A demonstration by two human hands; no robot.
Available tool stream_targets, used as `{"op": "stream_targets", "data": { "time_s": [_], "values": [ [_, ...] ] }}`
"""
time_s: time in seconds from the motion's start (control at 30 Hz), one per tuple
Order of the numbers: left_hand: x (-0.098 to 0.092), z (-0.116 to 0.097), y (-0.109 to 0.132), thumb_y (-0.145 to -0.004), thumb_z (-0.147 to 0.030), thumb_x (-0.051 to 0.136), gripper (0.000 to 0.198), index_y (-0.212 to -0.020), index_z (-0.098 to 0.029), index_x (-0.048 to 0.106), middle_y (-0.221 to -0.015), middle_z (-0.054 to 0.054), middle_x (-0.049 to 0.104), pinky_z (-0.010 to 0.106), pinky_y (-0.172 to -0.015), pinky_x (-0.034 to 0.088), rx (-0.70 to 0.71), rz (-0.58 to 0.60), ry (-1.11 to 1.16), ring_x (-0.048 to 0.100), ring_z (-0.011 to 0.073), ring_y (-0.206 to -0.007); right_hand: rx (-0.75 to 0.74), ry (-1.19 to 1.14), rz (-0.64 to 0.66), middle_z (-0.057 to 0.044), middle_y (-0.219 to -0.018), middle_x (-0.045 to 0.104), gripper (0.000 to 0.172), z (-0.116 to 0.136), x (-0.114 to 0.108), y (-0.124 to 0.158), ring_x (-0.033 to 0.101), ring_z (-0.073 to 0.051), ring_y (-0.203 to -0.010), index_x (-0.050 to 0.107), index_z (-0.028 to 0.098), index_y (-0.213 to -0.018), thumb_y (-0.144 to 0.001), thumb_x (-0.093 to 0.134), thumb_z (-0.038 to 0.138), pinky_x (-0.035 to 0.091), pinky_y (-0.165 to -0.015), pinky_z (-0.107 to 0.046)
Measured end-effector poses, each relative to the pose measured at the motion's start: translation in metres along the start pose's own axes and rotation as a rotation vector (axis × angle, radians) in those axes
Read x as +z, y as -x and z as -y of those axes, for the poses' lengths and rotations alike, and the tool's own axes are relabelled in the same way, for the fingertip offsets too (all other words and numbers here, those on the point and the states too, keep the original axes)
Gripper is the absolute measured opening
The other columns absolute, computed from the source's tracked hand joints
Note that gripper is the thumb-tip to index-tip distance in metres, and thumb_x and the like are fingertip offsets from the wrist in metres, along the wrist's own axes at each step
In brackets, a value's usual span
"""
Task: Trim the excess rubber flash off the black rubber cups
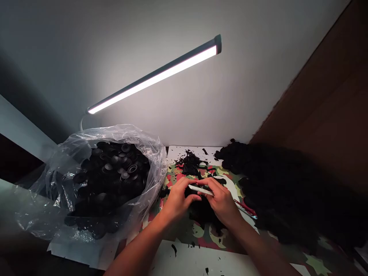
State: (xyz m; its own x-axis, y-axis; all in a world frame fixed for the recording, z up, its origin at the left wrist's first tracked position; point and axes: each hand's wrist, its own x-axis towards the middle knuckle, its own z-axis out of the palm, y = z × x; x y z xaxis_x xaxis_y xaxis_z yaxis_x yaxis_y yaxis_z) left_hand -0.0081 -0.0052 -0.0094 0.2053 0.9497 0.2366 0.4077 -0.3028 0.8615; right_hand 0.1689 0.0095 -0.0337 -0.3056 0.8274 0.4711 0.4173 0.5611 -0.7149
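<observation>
My left hand (178, 199) and my right hand (222, 202) meet over the middle of the table, fingers pinched together. Between them lies a thin white stick-like tool (200, 190), gripped by my right fingers, its tip at my left fingertips. My left hand is closed on a small black rubber piece (190, 191), mostly hidden by the fingers. Below both hands sits a dark heap of black parts (204, 214) on a patterned mat (201, 234).
A clear plastic bag (106, 180) full of round black rubber parts stands at the left. A big pile of black pieces (287, 191) fills the right. Black scraps (189, 163) lie behind my hands. A lit bar lamp (155, 76) hangs overhead. A red-handled tool (245, 209) lies right of my hand.
</observation>
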Motion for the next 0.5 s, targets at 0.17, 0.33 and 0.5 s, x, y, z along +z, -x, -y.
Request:
{"op": "stream_targets", "data": {
  "time_s": [0.17,0.33,0.5],
  "values": [
    [-0.005,-0.002,0.000,-0.081,-0.027,0.073,0.020,-0.100,-0.022,0.072,-0.097,0.006,0.075,0.033,-0.085,0.049,-0.051,-0.001,-0.018,0.067,0.0240,-0.091,0.063,0.109,0.131,-0.005,-0.086,0.071,0.021,0.001,0.007,0.001,0.070,-0.021,-0.073,0.055,0.023,-0.097,-0.089,0.040,0.011,0.051,-0.064,-0.027],
    [-0.013,-0.009,-0.003,-0.079,-0.016,0.064,0.020,-0.096,-0.022,0.074,-0.094,0.004,0.076,0.032,-0.083,0.049,-0.040,0.036,0.007,0.066,0.0221,-0.087,0.022,0.260,0.233,-0.003,-0.077,0.069,0.025,0.008,-0.002,-0.005,0.064,-0.019,-0.065,0.059,0.024,-0.091,-0.090,0.036,0.013,0.041,-0.057,-0.025],
    [-0.011,-0.015,-0.006,-0.075,-0.027,0.069,0.008,-0.076,-0.020,0.074,-0.074,0.001,0.072,0.030,-0.071,0.046,-0.153,-0.051,0.226,0.061,0.0197,-0.072,-0.075,0.166,0.304,-0.001,-0.068,0.066,0.028,0.012,-0.009,-0.012,0.056,-0.016,-0.057,0.054,0.023,-0.075,-0.095,0.035,0.020,0.037,-0.057,-0.025]
  ]
}}
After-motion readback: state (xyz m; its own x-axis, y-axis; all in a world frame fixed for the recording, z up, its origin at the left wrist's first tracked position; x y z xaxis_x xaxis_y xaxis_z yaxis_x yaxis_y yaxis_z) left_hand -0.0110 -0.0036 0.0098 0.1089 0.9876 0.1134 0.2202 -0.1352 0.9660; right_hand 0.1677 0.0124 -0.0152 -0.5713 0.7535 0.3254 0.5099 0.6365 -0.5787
